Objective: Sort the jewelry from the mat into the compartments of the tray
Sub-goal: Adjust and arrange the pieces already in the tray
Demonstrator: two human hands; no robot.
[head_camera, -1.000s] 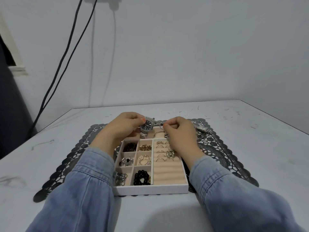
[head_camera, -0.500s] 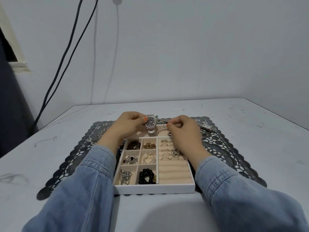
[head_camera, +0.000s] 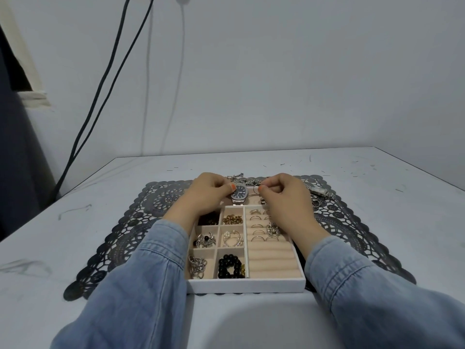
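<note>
A: watch status?
B: my left hand (head_camera: 208, 195) pinched the watch (head_camera: 239, 194) by its case at the tray (head_camera: 246, 285) far compartment. Strap axis ran near-far, dial twd me.
A: other side?
B: right hand (head_camera: 284, 197) was just right of the watch, fingers curled at a thin hoop (head_camera: 256, 191). Couldn't tell if gripped. My call: left sets it down.

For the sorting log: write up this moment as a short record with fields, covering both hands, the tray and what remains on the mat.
Left hand: holds the dark-dial watch over the tray's far end
Right hand: pinches what seems a thin hoop
Tray: six small compartments hold jewelry; rings in the far ring rolls, near rolls bare
Mat: second watch and loose silver pieces lie at its far right
</note>
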